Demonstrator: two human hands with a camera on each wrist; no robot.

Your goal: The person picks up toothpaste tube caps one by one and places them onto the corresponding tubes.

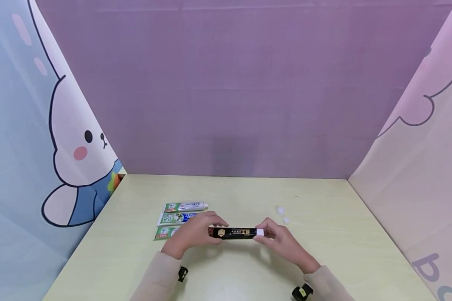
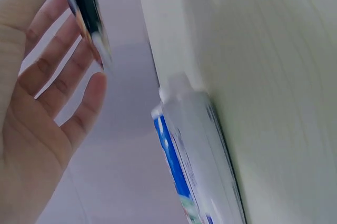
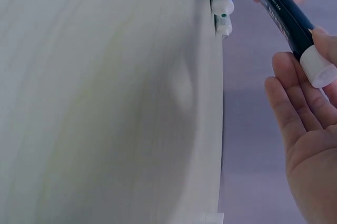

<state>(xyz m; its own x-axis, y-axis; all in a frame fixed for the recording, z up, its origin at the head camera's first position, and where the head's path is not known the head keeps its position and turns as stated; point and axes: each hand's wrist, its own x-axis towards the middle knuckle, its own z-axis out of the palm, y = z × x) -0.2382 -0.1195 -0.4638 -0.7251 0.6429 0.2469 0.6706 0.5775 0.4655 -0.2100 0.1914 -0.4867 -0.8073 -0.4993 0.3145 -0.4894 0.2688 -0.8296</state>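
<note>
Two pale sleeves (image 1: 156, 278) come in at the bottom edge, a small black device (image 1: 183, 274) at the left wrist and another black device (image 1: 302, 292) at the right one; just past them both hands share one black tube (image 1: 235, 233) with gold print, held level above the table. The left hand (image 1: 197, 230) pinches its plain end between thumb and fingers, the remaining fingers spread loosely, while the right hand (image 1: 282, 242) grips the other end, thumb and forefinger at the white cap (image 1: 260, 232), its other fingers fairly straight. Beyond and to the left, partly behind the left hand, three tubes lie side by side — a green one (image 1: 165, 233) nearest, then a green and blue one (image 1: 175, 218), then a green and white one (image 1: 186, 206) farthest. Past the right hand, two small white pieces (image 1: 281, 211) rest near each other on the pale table (image 1: 324, 200). A purple panel (image 1: 226, 83) stands at the back — flanked by a rabbit-printed cloth (image 1: 86, 163) on the left and a pale pink cloth (image 1: 410, 188) on the right
</note>
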